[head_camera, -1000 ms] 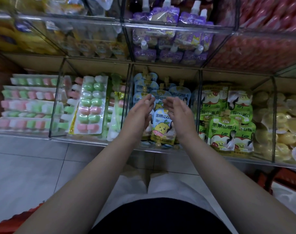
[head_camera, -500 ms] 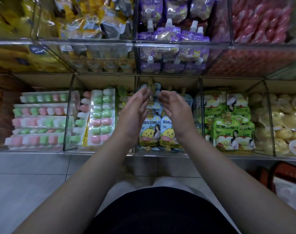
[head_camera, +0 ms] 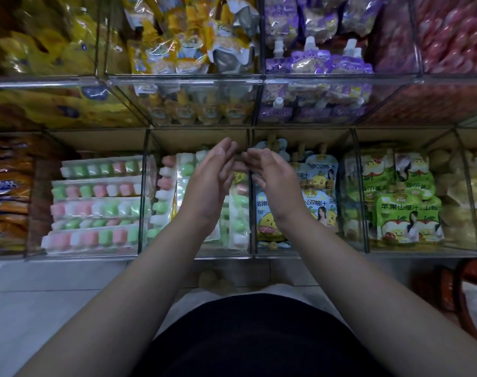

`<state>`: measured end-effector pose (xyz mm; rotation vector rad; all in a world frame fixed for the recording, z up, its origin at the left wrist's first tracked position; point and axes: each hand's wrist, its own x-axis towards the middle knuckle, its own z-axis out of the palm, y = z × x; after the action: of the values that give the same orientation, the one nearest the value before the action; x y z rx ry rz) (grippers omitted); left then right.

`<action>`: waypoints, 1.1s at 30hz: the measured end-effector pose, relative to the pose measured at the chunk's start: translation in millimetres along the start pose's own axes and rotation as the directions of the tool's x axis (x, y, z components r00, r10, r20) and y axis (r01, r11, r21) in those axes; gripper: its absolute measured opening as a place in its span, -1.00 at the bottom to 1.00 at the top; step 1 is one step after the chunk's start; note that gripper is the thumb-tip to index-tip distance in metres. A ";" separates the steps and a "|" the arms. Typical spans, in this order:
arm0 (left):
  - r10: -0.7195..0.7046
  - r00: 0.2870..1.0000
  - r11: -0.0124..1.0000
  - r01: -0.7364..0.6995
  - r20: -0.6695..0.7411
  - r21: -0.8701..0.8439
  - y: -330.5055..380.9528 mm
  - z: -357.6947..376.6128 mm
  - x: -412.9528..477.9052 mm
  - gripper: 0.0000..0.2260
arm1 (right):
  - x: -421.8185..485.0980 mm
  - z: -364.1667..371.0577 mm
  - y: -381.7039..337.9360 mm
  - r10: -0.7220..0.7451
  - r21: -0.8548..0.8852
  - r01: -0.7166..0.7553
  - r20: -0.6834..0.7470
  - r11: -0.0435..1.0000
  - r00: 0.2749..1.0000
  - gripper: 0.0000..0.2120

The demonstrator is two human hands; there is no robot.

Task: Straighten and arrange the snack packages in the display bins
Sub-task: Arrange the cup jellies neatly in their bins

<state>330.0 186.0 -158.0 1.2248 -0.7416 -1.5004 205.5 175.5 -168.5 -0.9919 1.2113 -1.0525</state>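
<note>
Clear display bins run in two rows. My left hand (head_camera: pixel 208 183) hovers over the bin of pink, green and white jelly cup trays (head_camera: pixel 165 191), fingers straight, palm facing right. My right hand (head_camera: pixel 274 183) hovers palm to the left above the divider (head_camera: pixel 250 240) and the bin of blue-and-yellow spouted juice pouches (head_camera: pixel 317 183). Neither hand holds anything; the fingertips nearly meet. Both hands hide part of the packs beneath them.
Green apple juice pouches (head_camera: pixel 406 213) fill the bin to the right, pale yellow snacks (head_camera: pixel 468 191) beyond. More jelly trays (head_camera: pixel 95 202) lie at the left. The upper row has yellow packs (head_camera: pixel 193 42), purple pouches (head_camera: pixel 319 63) and red packs (head_camera: pixel 455 36). A red basket (head_camera: pixel 471 295) stands on the floor.
Both hands have risen off the juice pouches and shifted left, toward the jelly tray bin. The view has tilted up, showing more of the upper row.
</note>
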 end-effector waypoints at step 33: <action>-0.135 0.991 0.530 0.052 0.024 0.846 -69.1 -141.4 52.7 -0.31 | 31.4 98.9 110.5 0.118 -0.723 -0.186 -0.145 0.666 0.982 -0.47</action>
<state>443.5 175.3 -278.5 1.9471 -1.6170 -1.2755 315.2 173.3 -273.1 -1.4305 1.8258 -0.4414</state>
